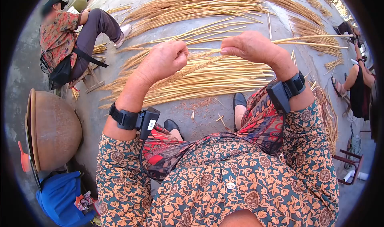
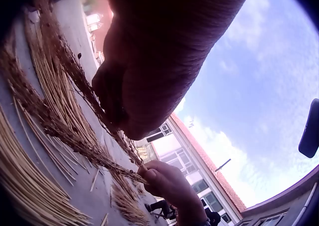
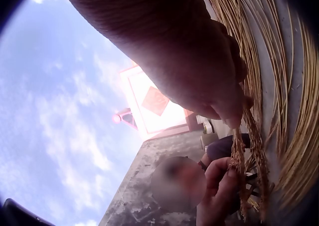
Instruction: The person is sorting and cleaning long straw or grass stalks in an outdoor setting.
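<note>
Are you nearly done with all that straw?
Probably not. A tidy fan of stalks lies by the feet and looks sorted. The left hand and right hand pinch a thin bundle between them. Big heaps farther off may still wait.

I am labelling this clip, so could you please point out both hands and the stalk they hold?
left hand (image 1: 166, 59), head view, on the knuckles of the curled fingers.
right hand (image 1: 250, 47), head view, on the back of the hand.
stalk (image 1: 312, 38), head view, on the pale stem beyond the right hand.
</note>
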`<state>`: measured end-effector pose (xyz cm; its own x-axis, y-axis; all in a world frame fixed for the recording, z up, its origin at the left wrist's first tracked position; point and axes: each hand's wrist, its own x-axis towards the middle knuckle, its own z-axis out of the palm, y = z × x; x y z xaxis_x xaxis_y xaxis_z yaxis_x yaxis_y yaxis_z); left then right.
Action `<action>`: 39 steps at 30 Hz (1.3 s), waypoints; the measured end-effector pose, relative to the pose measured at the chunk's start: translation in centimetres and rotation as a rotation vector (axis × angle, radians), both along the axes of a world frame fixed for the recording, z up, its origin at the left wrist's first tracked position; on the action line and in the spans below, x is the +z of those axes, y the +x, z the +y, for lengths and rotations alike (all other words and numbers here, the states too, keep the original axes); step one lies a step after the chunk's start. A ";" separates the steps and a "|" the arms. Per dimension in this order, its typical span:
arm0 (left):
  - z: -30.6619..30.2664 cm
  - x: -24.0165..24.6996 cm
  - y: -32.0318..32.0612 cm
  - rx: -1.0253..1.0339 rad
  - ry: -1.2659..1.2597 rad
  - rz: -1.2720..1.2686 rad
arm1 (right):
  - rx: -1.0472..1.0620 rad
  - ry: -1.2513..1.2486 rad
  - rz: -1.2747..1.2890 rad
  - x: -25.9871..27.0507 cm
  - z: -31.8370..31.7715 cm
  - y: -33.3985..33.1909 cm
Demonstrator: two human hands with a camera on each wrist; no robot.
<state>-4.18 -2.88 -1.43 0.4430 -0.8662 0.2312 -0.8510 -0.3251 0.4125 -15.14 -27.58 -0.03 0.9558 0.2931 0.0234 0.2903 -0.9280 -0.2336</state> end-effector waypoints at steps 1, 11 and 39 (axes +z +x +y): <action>0.3 -0.1 0.3 0.057 0.050 -0.022 | 0.014 0.004 -0.004 0.0 -0.1 0.0; 3.4 -1.2 4.0 0.210 -0.212 0.199 | -0.087 -0.046 0.059 -0.4 -1.7 -0.4; 0.9 -0.9 1.2 0.064 -0.073 0.212 | -0.039 -0.040 -0.023 -0.4 -0.8 -0.1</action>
<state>-2.95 -1.94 -2.36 0.5418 -0.8193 0.1877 -0.7212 -0.3385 0.6045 -15.28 -28.40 -0.40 0.9658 0.2571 0.0346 0.2589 -0.9470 -0.1899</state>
